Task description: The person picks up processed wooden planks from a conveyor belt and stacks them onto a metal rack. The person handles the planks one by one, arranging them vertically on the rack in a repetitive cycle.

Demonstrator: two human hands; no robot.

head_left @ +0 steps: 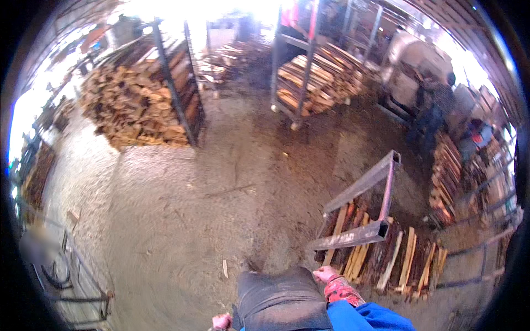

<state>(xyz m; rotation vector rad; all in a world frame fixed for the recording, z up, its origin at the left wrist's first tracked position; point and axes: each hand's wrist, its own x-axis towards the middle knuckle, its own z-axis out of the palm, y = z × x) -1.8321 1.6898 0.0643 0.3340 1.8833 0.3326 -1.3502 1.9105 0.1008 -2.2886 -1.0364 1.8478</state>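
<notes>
My right hand (324, 273), in a red patterned cuff under a blue sleeve, is closed beside the near left corner of a rack loaded with wood strips (360, 255). Whether it grips anything there is hidden. Above these strips rises the rack's metal frame (359, 238), with its bars leaning out toward the far side. At the lower edge, my left hand (222, 321) hangs low beside a dark apron (281, 300). Its fingers look curled, with nothing seen in them.
A large wood stack (141, 105) stands in a metal frame at far left. Beyond, a wheeled rack (301, 83) carries more strips. A person (433, 110) stands by a big machine (417, 58) at far right. Metal rails (83, 276) line the left. Wood scraps (225, 268) lie on the floor.
</notes>
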